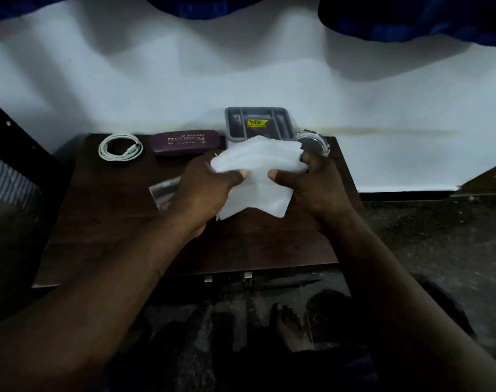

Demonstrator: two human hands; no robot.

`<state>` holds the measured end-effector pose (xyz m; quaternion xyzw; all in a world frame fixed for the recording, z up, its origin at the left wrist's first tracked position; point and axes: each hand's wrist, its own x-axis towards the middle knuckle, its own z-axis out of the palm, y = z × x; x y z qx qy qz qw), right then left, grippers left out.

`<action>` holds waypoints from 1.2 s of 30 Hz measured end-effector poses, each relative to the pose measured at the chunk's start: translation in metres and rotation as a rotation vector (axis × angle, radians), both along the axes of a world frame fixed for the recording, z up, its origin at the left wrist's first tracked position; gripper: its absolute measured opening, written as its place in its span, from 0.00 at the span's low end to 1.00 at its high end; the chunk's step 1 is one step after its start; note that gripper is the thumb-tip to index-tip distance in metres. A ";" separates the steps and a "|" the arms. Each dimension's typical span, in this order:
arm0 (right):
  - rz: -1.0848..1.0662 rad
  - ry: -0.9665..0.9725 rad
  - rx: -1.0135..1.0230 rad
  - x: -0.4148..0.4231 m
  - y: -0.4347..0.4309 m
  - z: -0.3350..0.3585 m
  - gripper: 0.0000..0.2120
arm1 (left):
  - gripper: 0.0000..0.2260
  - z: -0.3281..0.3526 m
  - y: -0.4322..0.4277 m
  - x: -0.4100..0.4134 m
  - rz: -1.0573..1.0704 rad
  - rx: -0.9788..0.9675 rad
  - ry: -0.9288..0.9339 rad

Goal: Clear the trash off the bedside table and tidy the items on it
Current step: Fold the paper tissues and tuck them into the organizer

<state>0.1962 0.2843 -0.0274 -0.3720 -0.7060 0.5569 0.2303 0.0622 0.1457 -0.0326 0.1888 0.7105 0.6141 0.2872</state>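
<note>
White against the dark worktop (113, 222): gripped a tissue stack (258, 176) over its centre, clamped in the left hand (204, 190) at 9 o'clock and the right hand (311, 185) at 3 o'clock. Hid the near edge of the grey tray (259, 121) at 12 o'clock. Half covered a blurred clear wrapper (163, 189) at 9 o'clock.

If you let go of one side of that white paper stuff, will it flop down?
Probably: the white tissues sag below the left hand and right hand pinching them, so they look floppy. They seem thin, so likely light and easy to tear.
</note>
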 end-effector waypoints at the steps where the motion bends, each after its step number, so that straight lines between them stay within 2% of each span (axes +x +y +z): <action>1: 0.007 -0.038 0.003 0.001 -0.001 -0.002 0.18 | 0.13 -0.002 0.000 0.001 -0.006 -0.049 0.033; 5: -0.018 -0.084 -0.014 0.001 -0.002 -0.004 0.20 | 0.11 -0.003 0.001 0.004 -0.017 -0.130 0.112; 8: -0.028 -0.106 0.033 -0.001 -0.003 0.000 0.22 | 0.11 0.001 0.002 0.006 0.032 -0.098 0.099; 13: -0.104 -0.059 0.171 -0.004 0.000 0.009 0.22 | 0.18 0.009 0.003 0.004 0.100 -0.084 0.192; 17: -0.031 -0.133 0.105 0.001 0.000 0.004 0.24 | 0.18 0.002 0.002 0.002 0.021 -0.114 0.145; 20: -0.013 -0.214 0.099 0.001 -0.001 -0.001 0.29 | 0.12 -0.003 0.002 0.002 -0.019 -0.112 0.123; 23: -0.042 -0.257 0.172 0.001 0.000 0.004 0.22 | 0.08 -0.001 0.005 0.004 0.013 -0.112 0.179; 25: -0.076 -0.212 0.216 0.001 -0.003 0.010 0.21 | 0.08 0.004 0.006 0.005 0.060 -0.107 0.203; 27: -0.110 -0.140 0.251 0.000 -0.006 0.016 0.22 | 0.12 0.008 0.006 0.005 0.085 -0.058 0.205; 28: -0.118 -0.119 0.259 0.001 -0.006 0.018 0.21 | 0.10 0.009 0.005 0.005 0.089 -0.027 0.205; 31: -0.082 -0.108 0.202 0.003 -0.005 0.017 0.20 | 0.09 0.008 0.003 0.004 0.047 -0.038 0.227; 36: -0.031 -0.264 0.220 0.008 -0.002 0.001 0.16 | 0.12 -0.005 0.003 0.004 0.015 -0.126 0.158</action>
